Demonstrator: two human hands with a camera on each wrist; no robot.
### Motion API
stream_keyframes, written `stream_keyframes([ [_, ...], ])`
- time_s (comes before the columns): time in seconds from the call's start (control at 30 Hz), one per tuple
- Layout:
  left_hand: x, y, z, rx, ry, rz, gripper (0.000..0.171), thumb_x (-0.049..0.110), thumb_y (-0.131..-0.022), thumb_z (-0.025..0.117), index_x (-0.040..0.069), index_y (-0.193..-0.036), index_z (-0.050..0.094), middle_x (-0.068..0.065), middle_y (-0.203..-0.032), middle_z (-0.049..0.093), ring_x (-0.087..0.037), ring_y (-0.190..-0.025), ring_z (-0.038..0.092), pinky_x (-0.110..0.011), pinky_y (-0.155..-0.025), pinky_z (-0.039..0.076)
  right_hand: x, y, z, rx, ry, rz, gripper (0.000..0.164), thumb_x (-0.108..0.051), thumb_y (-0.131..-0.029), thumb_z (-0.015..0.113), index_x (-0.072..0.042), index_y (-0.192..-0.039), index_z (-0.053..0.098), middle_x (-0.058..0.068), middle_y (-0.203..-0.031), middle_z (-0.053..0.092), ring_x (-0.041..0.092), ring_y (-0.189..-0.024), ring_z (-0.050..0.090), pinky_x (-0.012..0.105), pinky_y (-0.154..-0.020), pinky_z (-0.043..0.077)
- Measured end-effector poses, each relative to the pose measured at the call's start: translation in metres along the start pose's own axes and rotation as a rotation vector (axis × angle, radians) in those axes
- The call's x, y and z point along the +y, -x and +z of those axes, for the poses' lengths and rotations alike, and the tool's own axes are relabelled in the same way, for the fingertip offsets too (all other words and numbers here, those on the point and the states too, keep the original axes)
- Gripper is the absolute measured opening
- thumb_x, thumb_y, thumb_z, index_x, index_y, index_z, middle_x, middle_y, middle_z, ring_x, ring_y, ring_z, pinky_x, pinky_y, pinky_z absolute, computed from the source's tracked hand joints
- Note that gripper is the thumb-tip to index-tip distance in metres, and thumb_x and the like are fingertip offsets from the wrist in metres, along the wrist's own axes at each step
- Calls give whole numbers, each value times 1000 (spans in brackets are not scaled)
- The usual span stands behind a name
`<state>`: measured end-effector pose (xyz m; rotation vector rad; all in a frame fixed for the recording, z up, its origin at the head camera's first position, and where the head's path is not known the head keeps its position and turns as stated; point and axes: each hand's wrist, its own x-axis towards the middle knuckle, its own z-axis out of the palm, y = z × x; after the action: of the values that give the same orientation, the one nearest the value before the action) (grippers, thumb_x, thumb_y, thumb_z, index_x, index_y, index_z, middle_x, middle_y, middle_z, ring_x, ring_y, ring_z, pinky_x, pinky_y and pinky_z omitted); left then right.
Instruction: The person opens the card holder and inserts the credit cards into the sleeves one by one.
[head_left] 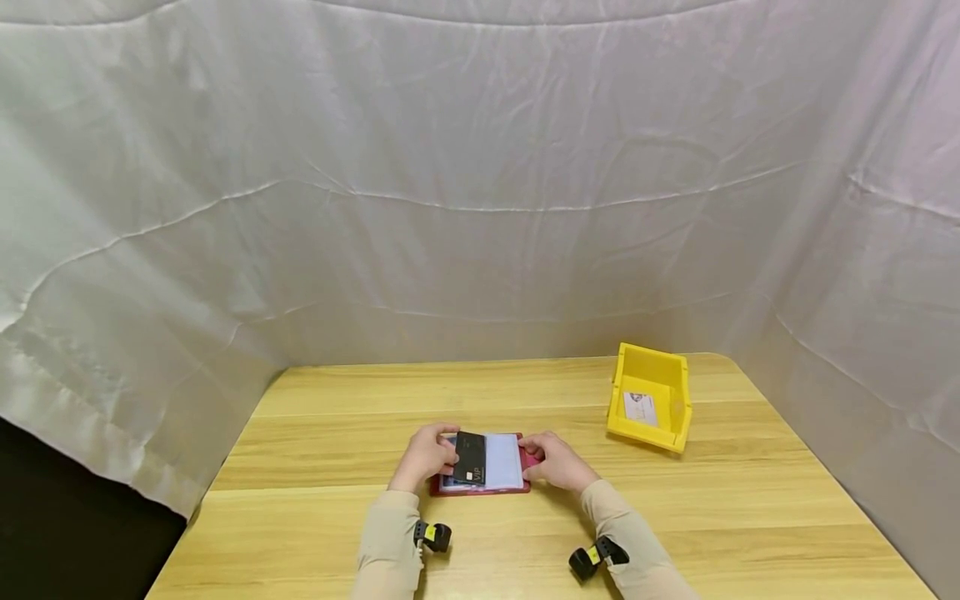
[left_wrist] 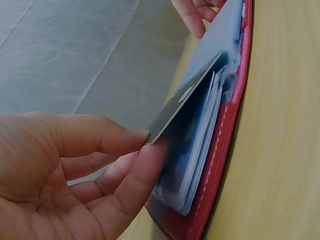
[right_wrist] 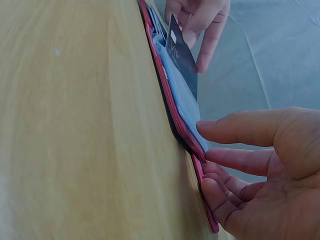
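A red card holder (head_left: 480, 492) lies open on the wooden table, its clear plastic sleeves (head_left: 503, 462) showing. My left hand (head_left: 427, 458) pinches a black card (head_left: 470, 457) marked "VIP" between thumb and fingers. In the left wrist view the card (left_wrist: 182, 97) slants up from the sleeves on the holder's left half; whether its far edge is inside a sleeve I cannot tell. At the holder's right edge, my right hand (head_left: 558, 462) grips the sleeves and cover. The right wrist view shows that thumb on the sleeves and the other fingers (right_wrist: 215, 195) along the red edge.
To the right, farther back, stands a yellow bin (head_left: 680, 442) with a whitish printed card (head_left: 640, 408) inside. Grey cloth (head_left: 480, 267) hangs behind the table (head_left: 360, 400) and along its sides. Each wrist carries a black strapped camera.
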<state>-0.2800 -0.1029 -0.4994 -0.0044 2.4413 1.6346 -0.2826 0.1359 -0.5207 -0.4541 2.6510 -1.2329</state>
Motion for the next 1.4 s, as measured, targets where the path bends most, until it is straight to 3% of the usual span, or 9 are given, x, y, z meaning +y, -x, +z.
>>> stream_keyframes([
  [0.67,5,0,16,42,-31,7,53,-11,-72,60,-2,-123,49,-14,-74,58,-16,-54,58,-28,-49,54,2,0,0,10,-25,-3,53,-4,-65,72,2,-115,57,12,-97,54,20,-89,50,33,-80,45],
  [0.9,7,2,16,34,-52,-29,54,-12,-73,59,0,-124,49,-15,-75,56,-17,-53,57,-27,-48,54,1,0,1,11,-38,8,52,-4,-65,72,1,-115,57,12,-96,54,21,-89,50,33,-80,45],
  [1.17,9,4,17,46,-74,-21,55,-14,-69,57,-3,-122,49,-9,-66,52,-17,-49,56,-29,-47,54,-1,1,-1,18,-43,-3,51,-3,-65,72,3,-114,58,12,-95,54,22,-89,50,32,-79,44],
  [1.4,11,7,13,50,-68,-44,54,-14,-70,57,-2,-122,49,-14,-69,54,-19,-50,56,-30,-48,54,-2,1,-1,10,-40,6,50,-4,-67,71,3,-114,57,12,-97,55,22,-89,50,35,-81,45],
])
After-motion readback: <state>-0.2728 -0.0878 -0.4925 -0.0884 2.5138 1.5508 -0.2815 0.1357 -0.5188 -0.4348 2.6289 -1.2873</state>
